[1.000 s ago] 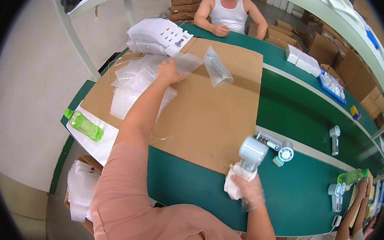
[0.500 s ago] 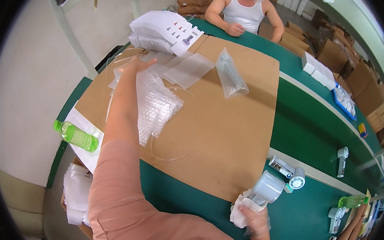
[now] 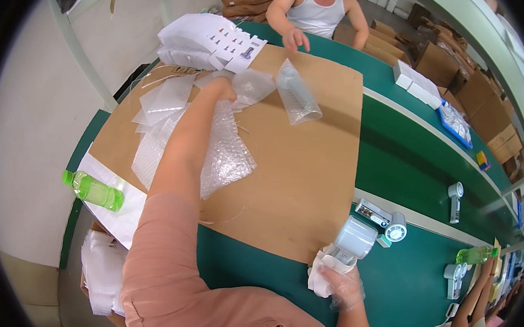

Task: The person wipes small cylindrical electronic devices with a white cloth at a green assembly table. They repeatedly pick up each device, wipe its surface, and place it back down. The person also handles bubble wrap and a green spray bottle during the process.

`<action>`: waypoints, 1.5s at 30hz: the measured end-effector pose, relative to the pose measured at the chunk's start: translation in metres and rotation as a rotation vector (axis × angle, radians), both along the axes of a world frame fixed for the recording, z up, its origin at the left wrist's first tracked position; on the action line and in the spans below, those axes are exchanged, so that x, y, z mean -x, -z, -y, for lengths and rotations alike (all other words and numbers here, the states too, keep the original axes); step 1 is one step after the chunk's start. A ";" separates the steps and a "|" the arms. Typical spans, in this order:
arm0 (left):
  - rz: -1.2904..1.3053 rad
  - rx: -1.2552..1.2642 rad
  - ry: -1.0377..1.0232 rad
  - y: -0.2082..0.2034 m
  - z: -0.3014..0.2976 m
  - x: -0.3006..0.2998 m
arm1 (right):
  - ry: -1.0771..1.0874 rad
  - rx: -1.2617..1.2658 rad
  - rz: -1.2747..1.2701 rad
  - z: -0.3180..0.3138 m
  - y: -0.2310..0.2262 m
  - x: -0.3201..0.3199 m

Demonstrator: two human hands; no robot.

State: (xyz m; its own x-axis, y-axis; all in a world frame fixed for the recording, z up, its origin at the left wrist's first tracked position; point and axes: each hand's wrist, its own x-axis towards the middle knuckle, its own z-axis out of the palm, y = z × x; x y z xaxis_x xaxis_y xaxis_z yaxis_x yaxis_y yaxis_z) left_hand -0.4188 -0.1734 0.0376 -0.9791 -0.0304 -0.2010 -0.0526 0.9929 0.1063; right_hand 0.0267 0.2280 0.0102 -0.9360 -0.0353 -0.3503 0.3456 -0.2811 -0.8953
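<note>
My left hand (image 3: 223, 89) reaches far over the brown cardboard sheet (image 3: 297, 177), fingers curled on a clear bubble-wrap bag (image 3: 252, 86) that is bent up. Beneath my forearm more bubble-wrap bags (image 3: 229, 161) lie spread out. In a clear thin glove, my right hand (image 3: 344, 283) grips a pale grey-blue handheld fan (image 3: 356, 237) by its lower part, with a white cloth (image 3: 317, 276) bunched round it. Beyond the bags lies a fan-like item in a bubble-wrap bag (image 3: 298, 95); its contents are hard to make out.
White printed cartons (image 3: 212, 43) lie stacked at the far left. A green-capped bottle (image 3: 95, 190) lies at the left edge. Another handheld fan (image 3: 395, 227) sits beside mine. A person (image 3: 319, 14) sits across the table; another person's arm (image 3: 475, 302) shows at right.
My left hand has moved right across the bags and its fingers have closed; the bags have shifted and fanned out. The person opposite has stretched out a hand. My right hand still holds the fan.
</note>
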 end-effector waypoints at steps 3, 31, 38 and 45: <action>-0.244 0.040 0.029 -0.011 -0.021 -0.011 | -0.030 -0.017 -0.023 -0.002 0.001 -0.003; -0.283 -0.276 0.504 -0.075 -0.130 -0.329 | 0.136 0.179 -0.060 -0.004 0.003 -0.012; -0.262 0.087 0.504 0.004 -0.129 -0.330 | 0.170 0.225 -0.116 -0.001 -0.002 -0.021; -0.451 0.269 0.364 0.017 -0.083 -0.288 | 0.162 0.237 -0.168 -0.003 0.005 -0.014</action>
